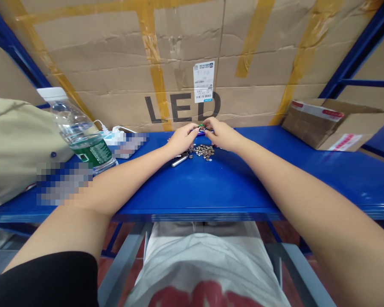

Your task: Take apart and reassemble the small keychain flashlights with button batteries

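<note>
At the back of the blue table, my left hand and my right hand meet with fingertips nearly touching. Both are closed in a pinch around something small with a bit of green and a metallic part; its kind is too small to tell. Just below the fingers lies a loose pile of small round silvery metal discs. A short silver cylinder rests left of the pile, under my left hand. Behind the fingers a blue-purple piece shows in part, mostly hidden.
A water bottle with a green label stands at the left, beside a beige bag. A white charger with cable lies behind it. An open cardboard box sits at the right. A large taped carton walls off the back.
</note>
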`<state>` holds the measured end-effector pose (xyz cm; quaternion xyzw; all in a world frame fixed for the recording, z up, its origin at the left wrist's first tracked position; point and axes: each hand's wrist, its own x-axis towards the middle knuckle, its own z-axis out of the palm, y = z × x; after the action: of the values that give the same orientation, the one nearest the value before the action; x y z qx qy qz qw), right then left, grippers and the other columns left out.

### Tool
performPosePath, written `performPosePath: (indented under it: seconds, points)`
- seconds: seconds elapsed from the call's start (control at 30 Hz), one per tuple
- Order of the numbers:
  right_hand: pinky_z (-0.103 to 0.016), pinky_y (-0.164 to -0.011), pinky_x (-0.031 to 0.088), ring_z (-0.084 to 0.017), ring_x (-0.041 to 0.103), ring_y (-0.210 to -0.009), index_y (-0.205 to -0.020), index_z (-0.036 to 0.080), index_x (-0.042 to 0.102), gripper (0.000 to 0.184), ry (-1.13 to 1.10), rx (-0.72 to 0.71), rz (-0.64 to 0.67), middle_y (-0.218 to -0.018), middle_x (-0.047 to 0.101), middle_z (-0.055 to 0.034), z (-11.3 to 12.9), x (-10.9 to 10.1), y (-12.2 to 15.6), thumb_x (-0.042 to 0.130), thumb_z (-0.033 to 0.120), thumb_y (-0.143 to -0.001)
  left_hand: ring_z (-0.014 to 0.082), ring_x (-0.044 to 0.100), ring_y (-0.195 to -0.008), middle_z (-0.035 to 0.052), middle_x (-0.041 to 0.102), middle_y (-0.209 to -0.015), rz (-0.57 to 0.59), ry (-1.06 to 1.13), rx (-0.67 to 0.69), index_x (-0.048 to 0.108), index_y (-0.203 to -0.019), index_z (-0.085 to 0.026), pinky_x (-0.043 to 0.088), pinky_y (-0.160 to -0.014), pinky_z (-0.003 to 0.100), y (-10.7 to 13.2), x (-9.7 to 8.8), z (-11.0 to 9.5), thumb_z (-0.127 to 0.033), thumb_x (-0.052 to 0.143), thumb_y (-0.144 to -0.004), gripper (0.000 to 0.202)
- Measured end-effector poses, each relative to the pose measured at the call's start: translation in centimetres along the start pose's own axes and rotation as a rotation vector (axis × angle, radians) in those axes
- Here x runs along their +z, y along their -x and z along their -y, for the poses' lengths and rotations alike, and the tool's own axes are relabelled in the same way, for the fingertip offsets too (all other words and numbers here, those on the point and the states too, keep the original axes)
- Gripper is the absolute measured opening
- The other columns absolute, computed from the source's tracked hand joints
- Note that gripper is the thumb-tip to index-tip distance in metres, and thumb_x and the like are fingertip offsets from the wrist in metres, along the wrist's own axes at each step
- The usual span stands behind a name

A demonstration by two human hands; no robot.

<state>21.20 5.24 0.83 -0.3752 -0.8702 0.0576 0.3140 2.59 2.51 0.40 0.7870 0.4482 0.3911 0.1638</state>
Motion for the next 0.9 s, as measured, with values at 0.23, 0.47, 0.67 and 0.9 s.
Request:
performPosePath:
  seconds: [0.23,0.47,0.67,0.9]
  points:
    - [-0.036,-0.076,0.044,-0.028,0.062,-0.093,-0.115,0.015,0.049,0.027,0.277,0.05,0.103,-0.108,0.066,-0.0169,1.3,-0.2,0.2,0.039,0.028,-0.093,0.0152,0.052,-0.045,-0.0043,0.047,-0.047,0.014,0.02,-0.009,0.06,-0.097,-0.021,0.046,-0.055,0.03,-0.2,0.3,-0.4,-0.036,0.039,-0.095,0.026]
    - [-0.034,-0.069,0.043,-0.027,0.064,-0.085,-0.111,0.015,0.046,0.033,0.337,0.117,0.141,-0.102,0.068,-0.0173,2.2,-0.4,0.3,0.027,0.038,-0.097,0.0146,0.057,-0.058,-0.0031,0.057,-0.057,0.002,-0.034,0.108,0.06,-0.098,-0.019,0.046,-0.062,0.027,-0.1,0.2,-0.7,-0.035,0.042,-0.093,0.025]
    - [-0.032,-0.067,0.041,-0.028,0.065,-0.088,-0.105,0.016,0.047,0.029,0.319,0.121,0.167,-0.102,0.068,-0.0157,2.4,-0.8,0.1,0.026,0.035,-0.096,0.0149,0.056,-0.051,-0.0038,0.058,-0.056,0.008,-0.077,0.078,0.059,-0.104,-0.02,0.045,-0.055,0.027,0.1,-0.2,-1.1,-0.039,0.042,-0.092,0.028]
    - [-0.031,-0.069,0.042,-0.027,0.065,-0.089,-0.104,0.017,0.051,0.032,0.377,0.142,0.18,-0.103,0.068,-0.0145,2.8,-0.9,0.1,0.027,0.035,-0.096,0.0172,0.06,-0.056,-0.0029,0.061,-0.058,0.016,-0.117,0.078,0.06,-0.106,-0.02,0.047,-0.061,0.029,0.5,-0.3,-1.4,-0.037,0.04,-0.093,0.029]
